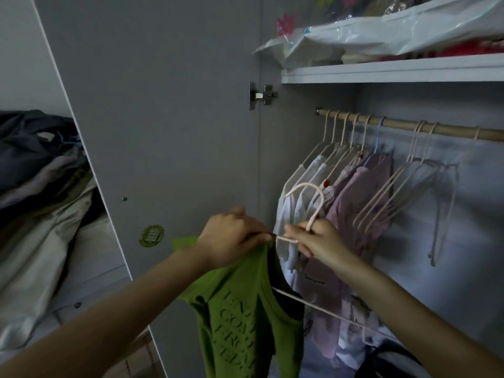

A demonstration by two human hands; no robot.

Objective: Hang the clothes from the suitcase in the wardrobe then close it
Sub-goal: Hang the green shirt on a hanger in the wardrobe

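The green top (245, 309) is half-threaded onto a hanger (313, 205): left hand (231, 238) grips its shoulder, right hand (319, 238) pinches the hook's neck. Next, probably seat the shoulder, then reach the rail (403, 125).

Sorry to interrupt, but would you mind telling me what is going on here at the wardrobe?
A person is putting a green top onto a pink hanger. The left hand grips the top at its neck, and the right hand holds the hanger just below its hook. The wardrobe door is open. The rail already carries several hung clothes and some bare hangers; this one is not on it yet.
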